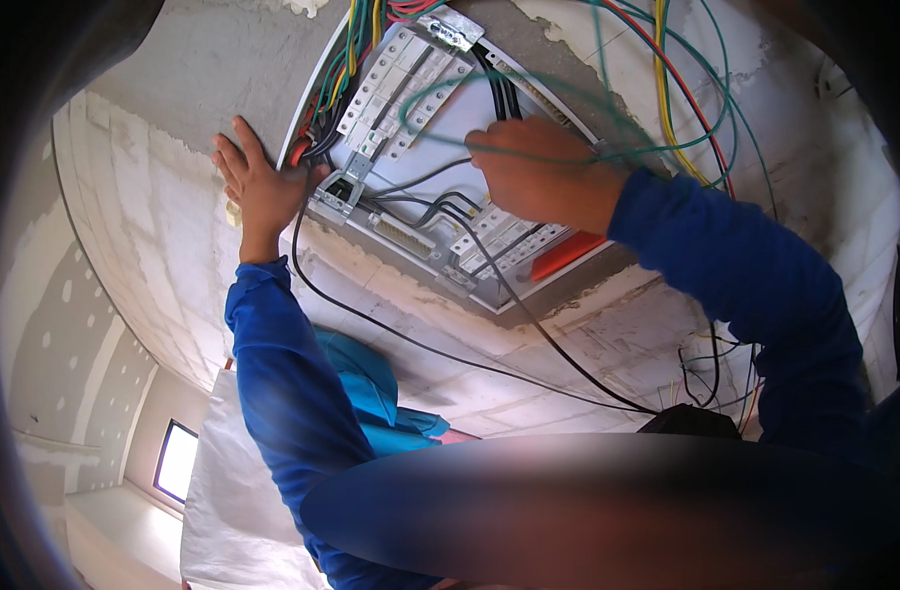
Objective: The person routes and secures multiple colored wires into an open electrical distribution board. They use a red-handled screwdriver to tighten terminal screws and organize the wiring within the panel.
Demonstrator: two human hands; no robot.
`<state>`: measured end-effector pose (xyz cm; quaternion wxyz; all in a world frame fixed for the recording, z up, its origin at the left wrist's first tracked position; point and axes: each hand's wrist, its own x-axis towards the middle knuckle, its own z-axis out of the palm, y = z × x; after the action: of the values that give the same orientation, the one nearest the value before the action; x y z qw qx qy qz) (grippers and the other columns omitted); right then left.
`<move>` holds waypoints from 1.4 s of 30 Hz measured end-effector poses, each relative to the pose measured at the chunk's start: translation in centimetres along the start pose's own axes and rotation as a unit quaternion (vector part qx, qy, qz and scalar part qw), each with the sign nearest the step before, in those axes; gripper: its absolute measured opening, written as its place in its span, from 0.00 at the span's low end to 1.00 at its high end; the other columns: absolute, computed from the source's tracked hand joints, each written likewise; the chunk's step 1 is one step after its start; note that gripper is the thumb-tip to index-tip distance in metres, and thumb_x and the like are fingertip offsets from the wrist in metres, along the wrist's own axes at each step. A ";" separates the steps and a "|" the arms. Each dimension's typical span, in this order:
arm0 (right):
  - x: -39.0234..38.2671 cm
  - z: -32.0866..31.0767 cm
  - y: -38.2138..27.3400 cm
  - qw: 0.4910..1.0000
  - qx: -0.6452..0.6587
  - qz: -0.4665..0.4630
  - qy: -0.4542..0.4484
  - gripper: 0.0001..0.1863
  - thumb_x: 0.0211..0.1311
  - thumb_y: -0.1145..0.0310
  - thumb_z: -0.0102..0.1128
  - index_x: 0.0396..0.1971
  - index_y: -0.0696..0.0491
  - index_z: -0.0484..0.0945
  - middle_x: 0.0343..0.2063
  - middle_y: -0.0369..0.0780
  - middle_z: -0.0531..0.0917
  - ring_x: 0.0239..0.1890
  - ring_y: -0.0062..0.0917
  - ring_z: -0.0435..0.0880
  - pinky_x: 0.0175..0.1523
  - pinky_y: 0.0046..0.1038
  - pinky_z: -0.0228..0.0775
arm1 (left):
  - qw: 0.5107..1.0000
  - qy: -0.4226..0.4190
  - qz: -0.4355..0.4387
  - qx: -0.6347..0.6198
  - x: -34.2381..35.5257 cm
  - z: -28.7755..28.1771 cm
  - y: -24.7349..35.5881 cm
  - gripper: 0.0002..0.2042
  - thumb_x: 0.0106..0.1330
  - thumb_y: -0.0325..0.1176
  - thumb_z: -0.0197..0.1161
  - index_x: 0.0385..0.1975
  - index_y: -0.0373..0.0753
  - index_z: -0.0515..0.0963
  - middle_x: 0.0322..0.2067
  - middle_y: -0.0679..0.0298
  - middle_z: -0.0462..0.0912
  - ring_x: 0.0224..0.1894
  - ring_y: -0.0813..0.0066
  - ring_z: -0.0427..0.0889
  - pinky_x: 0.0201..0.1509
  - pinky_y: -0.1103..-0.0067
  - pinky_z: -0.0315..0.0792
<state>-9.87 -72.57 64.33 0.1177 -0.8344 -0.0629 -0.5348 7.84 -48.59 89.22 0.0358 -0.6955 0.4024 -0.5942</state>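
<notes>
My left hand rests at the left edge of an open electrical panel, its fingers spread against the wall. Its thumb lies over the frame, close to a bundle of black wires and a red one. Over the right half of the panel, my right hand is closed, with its fingertips hidden. One black wire runs up to those fingers; I cannot tell if they grip it. A thin green wire loops in front of the panel and passes by this hand, blurred. White circuit breakers sit in a row at upper left.
A second breaker row and an orange-red piece lie at the panel's lower end. Two black cables trail out toward the lower right. Loose green, yellow and red wires hang at upper right. Blue cloth is below.
</notes>
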 end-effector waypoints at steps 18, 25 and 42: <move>2.9 3.6 -2.5 0.997 0.068 0.014 -0.022 0.08 0.62 0.73 0.63 0.34 0.63 0.83 0.31 0.56 0.88 0.36 0.53 0.91 0.44 0.48 0.85 | 0.999 0.037 -0.024 0.011 -0.3 0.1 2.0 0.71 0.44 0.50 0.90 0.86 0.41 0.45 0.82 0.30 0.44 0.84 0.26 0.42 0.84 0.45 0.50; 4.4 5.0 -0.6 0.997 0.070 0.034 -0.019 0.07 0.60 0.74 0.63 0.33 0.63 0.84 0.32 0.59 0.89 0.36 0.55 0.92 0.44 0.50 0.86 | 0.999 -0.020 0.036 -0.020 -0.4 -1.3 -0.2 0.71 0.47 0.50 0.90 0.86 0.40 0.42 0.82 0.29 0.40 0.84 0.24 0.39 0.86 0.49 0.47; 6.7 5.2 -1.2 0.996 0.038 -0.047 -0.060 0.09 0.61 0.70 0.66 0.34 0.56 0.91 0.33 0.50 0.92 0.38 0.44 0.94 0.41 0.46 0.85 | 0.997 -0.049 0.044 -0.051 -0.2 -1.4 -1.1 0.68 0.52 0.42 0.88 0.86 0.40 0.40 0.83 0.30 0.36 0.85 0.26 0.36 0.86 0.50 0.46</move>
<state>-2.77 -70.18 68.44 0.1201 -0.8560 -0.1292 -0.4860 7.17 -47.12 90.05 0.0460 -0.7065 0.4599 -0.5359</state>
